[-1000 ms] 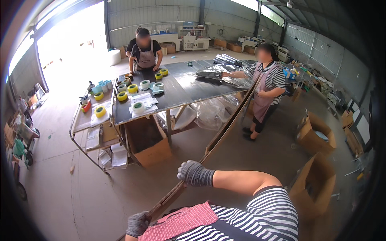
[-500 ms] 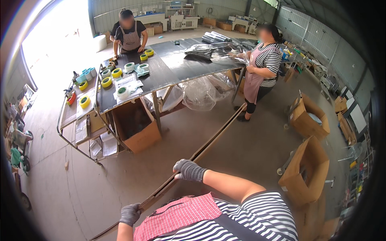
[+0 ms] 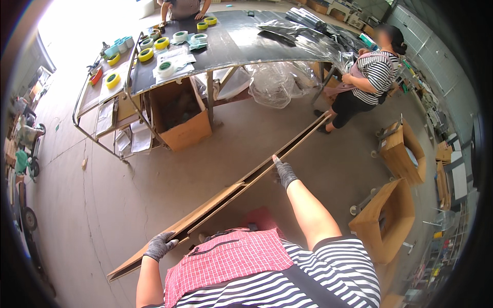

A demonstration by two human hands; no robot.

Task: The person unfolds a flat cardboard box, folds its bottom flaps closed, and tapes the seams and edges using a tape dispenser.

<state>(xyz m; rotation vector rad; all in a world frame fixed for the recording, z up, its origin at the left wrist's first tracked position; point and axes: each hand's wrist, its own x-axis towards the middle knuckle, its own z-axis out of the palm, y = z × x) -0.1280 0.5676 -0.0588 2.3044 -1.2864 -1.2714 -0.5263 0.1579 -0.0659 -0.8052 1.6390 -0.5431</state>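
A long flattened cardboard carton (image 3: 218, 199) is held up before me, seen nearly edge-on. It slants from the lower left toward the upper right, with a dark gap along its top edge. My left hand (image 3: 161, 245), in a grey glove, is closed on it near its lower left end. Farther along, my right hand (image 3: 285, 173) grips the same carton, its bare thumb tip over the upper edge. The fingers of that hand are mostly hidden behind the board.
Ahead stands a dark-topped table (image 3: 226, 46) with tape rolls (image 3: 165, 69) and plastic sheeting. A cardboard box (image 3: 179, 115) sits beneath it. One co-worker (image 3: 377, 72) stands at its right, another (image 3: 185, 7) behind it. Open cartons (image 3: 385, 218) stand at my right.
The carton has risen and shows more of its upper side. My right hand has reached farther out along it, and my left hand has moved up a little. The view has tilted downward.
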